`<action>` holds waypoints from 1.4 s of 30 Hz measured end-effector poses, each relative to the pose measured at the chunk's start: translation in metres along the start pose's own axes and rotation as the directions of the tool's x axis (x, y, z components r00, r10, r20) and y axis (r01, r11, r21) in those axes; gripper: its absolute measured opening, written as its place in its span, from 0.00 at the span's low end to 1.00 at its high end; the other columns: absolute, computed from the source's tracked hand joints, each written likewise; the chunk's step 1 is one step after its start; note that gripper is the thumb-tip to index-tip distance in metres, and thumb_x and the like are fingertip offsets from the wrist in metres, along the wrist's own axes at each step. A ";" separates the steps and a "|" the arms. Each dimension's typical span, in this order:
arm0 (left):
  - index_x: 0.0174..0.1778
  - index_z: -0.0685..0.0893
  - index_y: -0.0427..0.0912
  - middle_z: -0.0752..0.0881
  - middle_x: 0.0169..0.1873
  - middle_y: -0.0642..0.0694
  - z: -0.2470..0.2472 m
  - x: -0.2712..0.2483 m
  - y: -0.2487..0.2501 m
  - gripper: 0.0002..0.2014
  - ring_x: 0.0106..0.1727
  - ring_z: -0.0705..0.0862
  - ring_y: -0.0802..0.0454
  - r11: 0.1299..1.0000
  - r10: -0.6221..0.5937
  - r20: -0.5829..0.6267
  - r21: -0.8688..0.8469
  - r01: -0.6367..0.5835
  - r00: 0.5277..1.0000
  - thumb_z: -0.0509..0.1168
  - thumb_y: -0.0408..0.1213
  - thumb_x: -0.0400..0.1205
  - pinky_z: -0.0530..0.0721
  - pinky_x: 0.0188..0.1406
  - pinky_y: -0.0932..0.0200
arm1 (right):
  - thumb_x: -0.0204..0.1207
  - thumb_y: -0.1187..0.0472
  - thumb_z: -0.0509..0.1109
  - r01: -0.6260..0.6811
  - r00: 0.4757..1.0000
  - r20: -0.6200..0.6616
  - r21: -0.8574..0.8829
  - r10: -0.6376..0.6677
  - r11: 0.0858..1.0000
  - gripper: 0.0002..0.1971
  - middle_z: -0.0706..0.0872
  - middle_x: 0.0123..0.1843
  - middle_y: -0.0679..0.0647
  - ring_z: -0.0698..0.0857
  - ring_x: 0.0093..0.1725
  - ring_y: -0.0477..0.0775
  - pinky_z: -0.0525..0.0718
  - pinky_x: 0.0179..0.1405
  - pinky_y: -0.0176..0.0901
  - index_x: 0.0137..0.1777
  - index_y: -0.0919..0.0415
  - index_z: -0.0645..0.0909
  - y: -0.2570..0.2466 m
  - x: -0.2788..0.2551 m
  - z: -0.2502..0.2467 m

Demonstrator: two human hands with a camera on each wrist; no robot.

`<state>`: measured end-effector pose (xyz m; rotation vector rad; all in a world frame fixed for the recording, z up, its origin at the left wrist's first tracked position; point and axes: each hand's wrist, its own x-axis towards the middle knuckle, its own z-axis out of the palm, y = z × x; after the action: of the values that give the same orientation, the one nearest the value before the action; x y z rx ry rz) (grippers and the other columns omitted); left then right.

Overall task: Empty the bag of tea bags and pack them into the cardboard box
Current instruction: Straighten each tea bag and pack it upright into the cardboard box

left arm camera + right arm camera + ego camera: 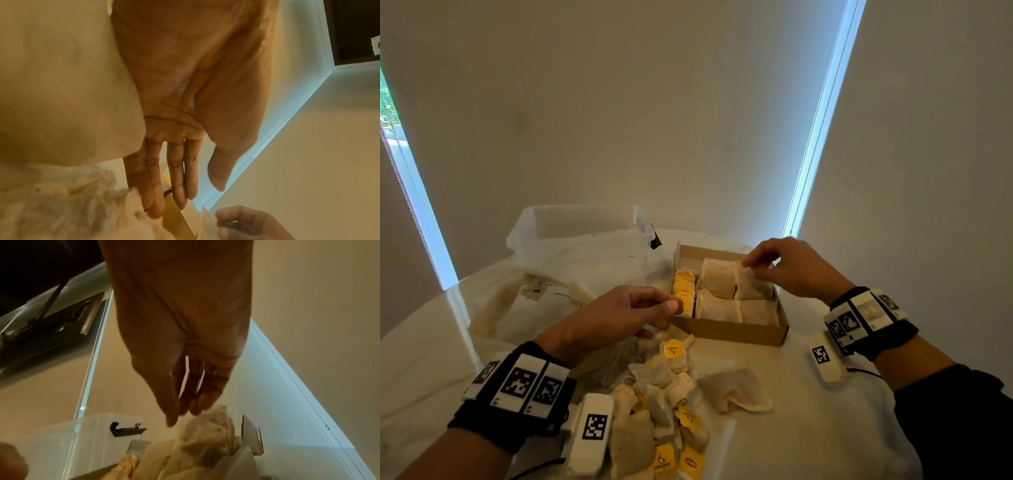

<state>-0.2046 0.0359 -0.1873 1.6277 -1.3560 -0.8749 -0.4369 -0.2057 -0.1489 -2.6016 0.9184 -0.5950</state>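
Four stacks of pale paper tea bags (736, 294) packed in brown cardboard box (736, 334); many loose beside emptied bag (517, 308). Right hand (787, 270) pinching one inside; left hand (619, 315) pinching, contents indiscernible.

1. The print on the yellow tags (675, 350) is too small to read.
2. The loose tea bags (654, 404) run off the head view's bottom edge.
3. The left hand (619, 313) hides part of the box (736, 334) wall.
4. Whether the left hand's thumb and finger pinch anything cannot be told.
5. The right wrist view is blurred around the fingertips (171, 422).

Tea bags (726, 291) in cardboard box (736, 334)
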 end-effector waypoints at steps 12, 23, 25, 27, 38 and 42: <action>0.68 0.91 0.55 0.94 0.60 0.57 -0.001 0.000 0.000 0.16 0.62 0.92 0.57 1.000 0.002 0.005 -0.001 -0.002 1.000 0.68 0.53 0.87 0.90 0.69 0.47 | 0.81 0.50 0.79 -0.023 0.983 0.176 -0.161 0.051 0.987 0.18 0.84 0.67 0.46 0.84 0.63 0.48 0.78 0.53 0.39 0.70 0.46 0.88 -0.023 0.022 0.023; 0.67 0.91 0.55 0.94 0.60 0.58 -0.002 0.002 -0.003 0.14 0.62 0.92 0.58 1.000 0.009 0.006 0.003 -0.009 1.000 0.67 0.52 0.89 0.90 0.64 0.53 | 0.74 0.67 0.83 -0.055 0.968 0.224 -0.235 0.109 0.970 0.27 0.83 0.62 0.44 0.83 0.60 0.49 0.83 0.52 0.38 0.71 0.45 0.85 -0.027 0.029 0.028; 0.67 0.92 0.55 0.94 0.61 0.57 -0.001 0.002 -0.004 0.14 0.62 0.92 0.58 1.000 0.008 0.010 0.003 -0.008 1.000 0.67 0.52 0.89 0.90 0.63 0.55 | 0.76 0.66 0.82 -0.034 0.987 0.150 -0.191 0.064 0.981 0.24 0.84 0.60 0.44 0.84 0.59 0.48 0.83 0.52 0.38 0.68 0.46 0.85 -0.029 0.032 0.029; 0.67 0.92 0.55 0.94 0.60 0.57 -0.001 0.003 -0.004 0.14 0.62 0.92 0.58 1.000 0.011 0.011 0.001 -0.011 1.000 0.67 0.52 0.89 0.90 0.62 0.55 | 0.80 0.65 0.79 0.004 0.993 0.121 -0.163 0.016 0.987 0.19 0.84 0.59 0.43 0.84 0.59 0.48 0.81 0.50 0.35 0.67 0.47 0.86 -0.034 0.032 0.035; 0.67 0.92 0.51 0.95 0.60 0.53 0.000 0.000 -0.002 0.14 0.61 0.93 0.56 1.000 -0.003 0.003 -0.024 0.003 1.000 0.69 0.51 0.89 0.91 0.62 0.55 | 0.79 0.52 0.83 0.107 0.934 0.355 -0.172 -0.040 0.979 0.08 0.91 0.54 0.41 0.88 0.55 0.43 0.84 0.53 0.40 0.56 0.46 0.90 -0.086 0.011 0.016; 0.66 0.92 0.50 0.95 0.57 0.53 0.002 -0.001 0.000 0.14 0.60 0.93 0.56 0.999 -0.007 -0.013 -0.035 0.007 1.000 0.69 0.50 0.89 0.91 0.59 0.57 | 0.70 0.39 0.86 0.159 0.619 0.762 -0.359 0.190 0.920 0.23 0.89 0.59 0.45 0.86 0.57 0.48 0.82 0.52 0.45 0.60 0.46 0.88 -0.128 -0.027 0.002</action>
<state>-0.2064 0.0362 -0.1880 1.6096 -1.3200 -0.8859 -0.3885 -0.0928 -0.1038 -2.7151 0.7752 0.8285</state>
